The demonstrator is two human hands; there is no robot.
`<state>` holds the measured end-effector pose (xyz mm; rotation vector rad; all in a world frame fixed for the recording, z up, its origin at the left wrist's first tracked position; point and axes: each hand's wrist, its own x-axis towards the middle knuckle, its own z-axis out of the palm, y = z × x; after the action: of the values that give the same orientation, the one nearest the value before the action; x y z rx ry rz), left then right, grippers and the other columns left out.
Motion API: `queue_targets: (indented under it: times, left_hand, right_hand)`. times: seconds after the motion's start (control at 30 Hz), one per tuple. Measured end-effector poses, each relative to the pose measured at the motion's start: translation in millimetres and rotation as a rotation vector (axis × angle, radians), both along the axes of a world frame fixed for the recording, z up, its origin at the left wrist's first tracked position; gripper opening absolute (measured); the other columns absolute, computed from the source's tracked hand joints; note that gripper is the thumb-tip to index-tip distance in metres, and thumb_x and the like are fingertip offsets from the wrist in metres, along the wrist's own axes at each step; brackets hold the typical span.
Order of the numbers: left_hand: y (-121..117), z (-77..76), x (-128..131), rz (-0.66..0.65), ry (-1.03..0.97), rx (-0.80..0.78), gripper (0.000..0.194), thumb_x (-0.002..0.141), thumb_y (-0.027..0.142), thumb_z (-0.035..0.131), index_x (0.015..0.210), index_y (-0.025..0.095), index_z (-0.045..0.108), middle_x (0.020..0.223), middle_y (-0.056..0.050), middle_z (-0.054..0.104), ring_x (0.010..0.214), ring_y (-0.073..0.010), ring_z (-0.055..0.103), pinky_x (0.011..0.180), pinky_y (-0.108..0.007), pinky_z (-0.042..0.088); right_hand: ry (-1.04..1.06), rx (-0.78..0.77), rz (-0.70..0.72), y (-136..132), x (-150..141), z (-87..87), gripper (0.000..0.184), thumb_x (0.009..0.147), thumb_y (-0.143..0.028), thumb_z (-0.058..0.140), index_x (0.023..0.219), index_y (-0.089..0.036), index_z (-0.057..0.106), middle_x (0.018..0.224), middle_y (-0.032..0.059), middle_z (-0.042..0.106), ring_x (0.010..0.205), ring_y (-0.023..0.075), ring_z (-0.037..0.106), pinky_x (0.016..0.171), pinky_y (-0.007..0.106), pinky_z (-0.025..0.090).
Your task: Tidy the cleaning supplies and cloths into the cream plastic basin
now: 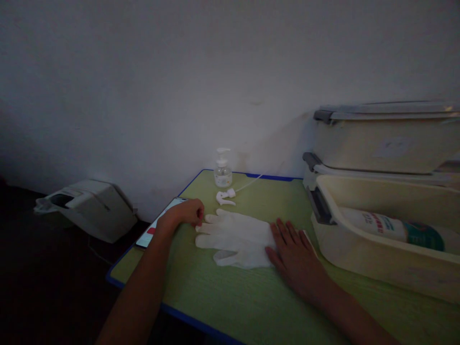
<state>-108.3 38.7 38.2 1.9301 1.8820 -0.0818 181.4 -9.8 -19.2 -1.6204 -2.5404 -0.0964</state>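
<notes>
A white, thin disposable glove (237,235) lies flat on the green table, its fingers pointing left. Curled closed, my left hand (189,212) is at the glove's fingertips and appears to pinch one of them; its own fingertips are partly hidden. My right hand (296,256) rests flat with fingers stretched out, pressing on the cuff end of the glove. Just beyond the glove lies a white spray trigger head (225,195) with a thin tube. Behind it stands a clear pump bottle (223,175).
A phone (153,230) lies under my left forearm at the table's (201,292) left edge. At right sits an open cream bin (359,261) holding a white and green bottle (391,227), with a lidded box (370,143) behind. A white container (100,208) tilts beside the wall.
</notes>
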Motion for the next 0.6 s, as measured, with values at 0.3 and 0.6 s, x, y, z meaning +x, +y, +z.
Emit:
queue_targets:
  times: [0.3,0.6]
  left_hand:
    - [-48.5,12.1,4.3,0.044,0.046,0.169,0.022,0.069,0.038,0.055,0.068,0.017,0.061,0.07,-0.003,0.063,0.066,-0.0161,0.057,0.058,-0.024,0.036]
    - [-75.7,-32.0,14.1,0.229,-0.097,0.314,0.012,0.074,0.026,0.05,0.07,0.017,0.055,0.078,-0.005,0.063,0.074,-0.0183,0.058,0.067,-0.026,0.041]
  right_hand:
    - [0.043,0.016,0.014,0.6,1.6,-3.5,0.058,0.087,-0.042,0.028,0.133,-0.009,0.038,0.139,0.0177,0.033,0.128,0.0332,0.029,0.101,0.055,0.025]
    - [0.035,-0.056,-0.021,-1.4,-1.0,3.9,0.057,0.086,-0.04,0.033,0.133,-0.007,0.038,0.14,0.0173,0.03,0.129,0.0329,0.025,0.103,0.052,0.022]
